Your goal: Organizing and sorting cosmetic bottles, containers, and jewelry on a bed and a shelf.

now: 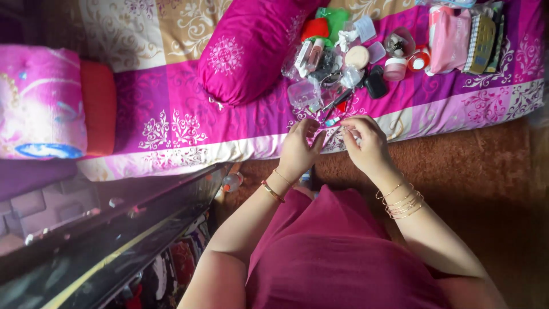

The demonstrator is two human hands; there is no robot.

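Left hand (298,150) and right hand (366,146) are pinching, fingers closed, a small thin pale item (331,128), too small to identify. They are hovering over the near edge of the magenta patterned bedspread (171,109). A heap of small cosmetic containers (349,63) is lying on that bedspread just beyond.

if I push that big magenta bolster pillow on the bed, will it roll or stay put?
The bolster pillow looks cylindrical, so it would probably roll sideways. It looks soft and stuffed, so likely light and squashy. The bedsheet beneath may slow it.
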